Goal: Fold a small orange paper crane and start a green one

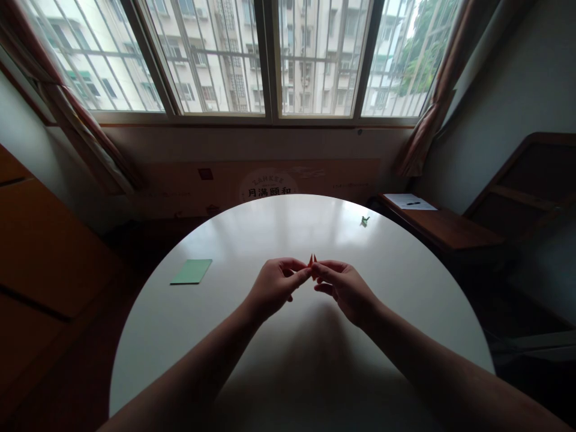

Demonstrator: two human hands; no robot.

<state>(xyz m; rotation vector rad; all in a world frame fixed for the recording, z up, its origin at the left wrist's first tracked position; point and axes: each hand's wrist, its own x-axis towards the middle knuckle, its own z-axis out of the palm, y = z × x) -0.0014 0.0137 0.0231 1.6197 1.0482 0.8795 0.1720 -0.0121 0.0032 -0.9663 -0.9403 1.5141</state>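
A small orange folded paper [312, 260] was held up over the middle of the round white surface [270, 228], clear of it, with only two pointed tips showing above the fingertips. The left hand [272, 288] pinched it from one side between thumb and forefinger, the other fingers curled in under the palm. The right hand [346, 291] pinched it from the other side in the same way, its remaining fingers loosely bent. The fingertips of the two hands met at the paper, so most of the piece was hidden, and its exact shape could not be told. Both forearms reached in from the near edge and cast a soft shadow on the surface below.

A flat green sheet [191, 271] lay on the surface near its left edge, well apart from the hands. A tiny green folded piece [364, 221] sat toward the far right rim.

Beyond the surface on the right stood a dark wooden side desk [443, 228] with a white paper [409, 201] and a pen [413, 203] lying on it. A brown cardboard panel [265, 186] with printed characters leaned against the wall below the barred window [270, 60], and curtains [432, 114] hung at both sides.
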